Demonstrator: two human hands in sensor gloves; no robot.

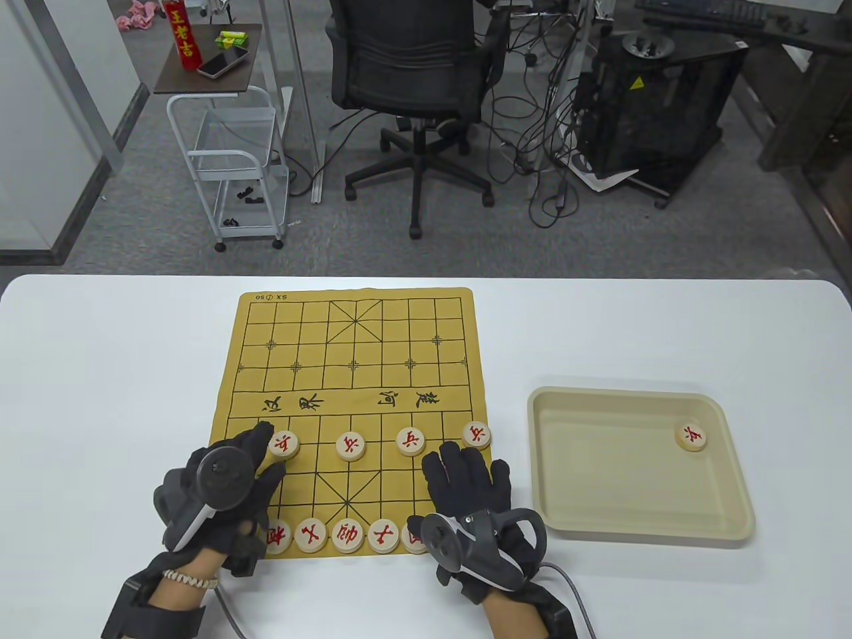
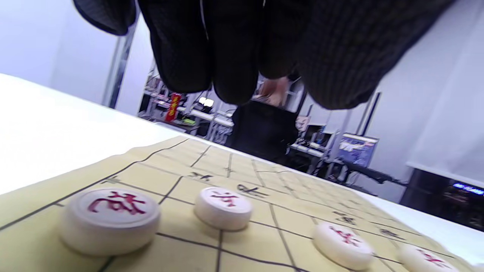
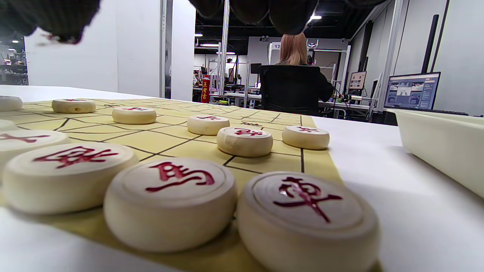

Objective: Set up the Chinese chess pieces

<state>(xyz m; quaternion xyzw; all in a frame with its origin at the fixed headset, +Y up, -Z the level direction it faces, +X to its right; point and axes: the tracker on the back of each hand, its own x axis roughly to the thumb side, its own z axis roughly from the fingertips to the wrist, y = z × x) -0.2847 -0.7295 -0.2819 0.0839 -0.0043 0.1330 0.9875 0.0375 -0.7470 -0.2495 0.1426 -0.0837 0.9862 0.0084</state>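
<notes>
The yellow board mat lies on the white table. A row of soldier pieces crosses its near half, and back-row pieces line its near edge. My left hand lies spread over the board's near left, fingertips beside the leftmost soldier, holding nothing. In the left wrist view its fingers hang above a cannon piece. My right hand lies spread and empty over the near right. The right wrist view shows the chariot, horse and a cannon under it.
A beige tray stands on the table right of the board, with one red soldier piece in its far right corner; its wall shows in the right wrist view. Beyond the table stand an office chair and a white cart.
</notes>
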